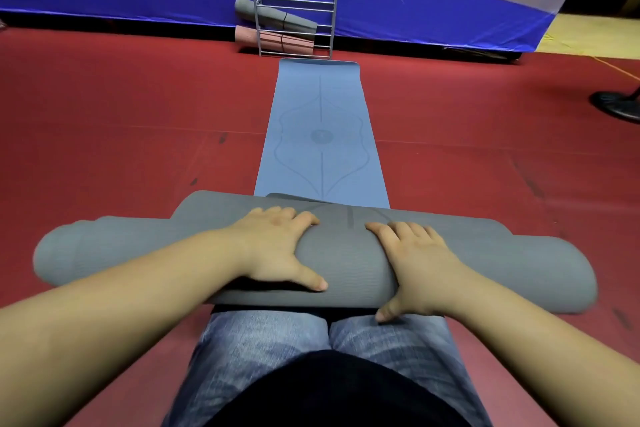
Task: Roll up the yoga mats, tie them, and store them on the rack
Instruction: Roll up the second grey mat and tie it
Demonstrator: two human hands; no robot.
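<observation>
Both hands lie flat on the grey roll (pixel 346 260) — left hand (pixel 277 246) and right hand (pixel 415 263) side by side, fingers spread, pressing its top, thumbs on the near side. The roll lies across the red floor (pixel 121 135) just ahead of the knees, the blue mat (pixel 322 135) still flat beyond it. Further off the rack (pixel 296 10) holds two tied rolls — grey (pixel 298 21) over pink (pixel 294 42).

The person wears faded blue denim jeans (pixel 263 340) with pale, washed-out streaks over both thighs, and a plain black top (pixel 329 388) whose hem falls over the lap. Both forearms are bare, with no sleeves, and the left hand (pixel 277 246) and right hand (pixel 415 263) are bare too.
</observation>
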